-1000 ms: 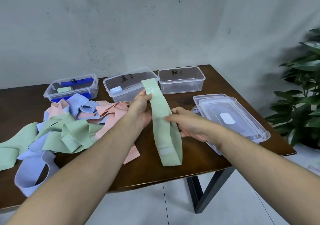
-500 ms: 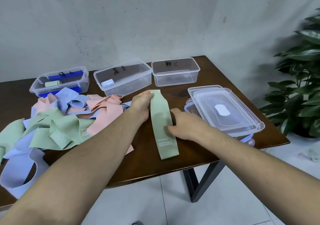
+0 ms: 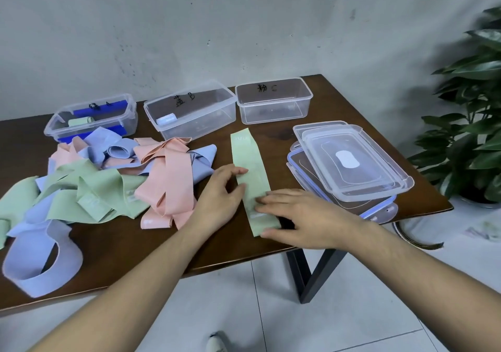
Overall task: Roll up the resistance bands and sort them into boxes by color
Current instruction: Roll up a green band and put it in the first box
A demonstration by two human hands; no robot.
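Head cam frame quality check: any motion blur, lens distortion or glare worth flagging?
Head view: the leafy green potted plant at the right edge is smeared by blur; the dark brown wooden table bows from wide-angle distortion; soft glare sits on the stacked clear plastic lids; the flat pale green resistance band and both hands stay fairly sharp, with even light.

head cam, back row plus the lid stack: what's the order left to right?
Box with the rolled green band → box with the rolled blue band → empty box → stack of lids. The plant stands off the table beyond them.
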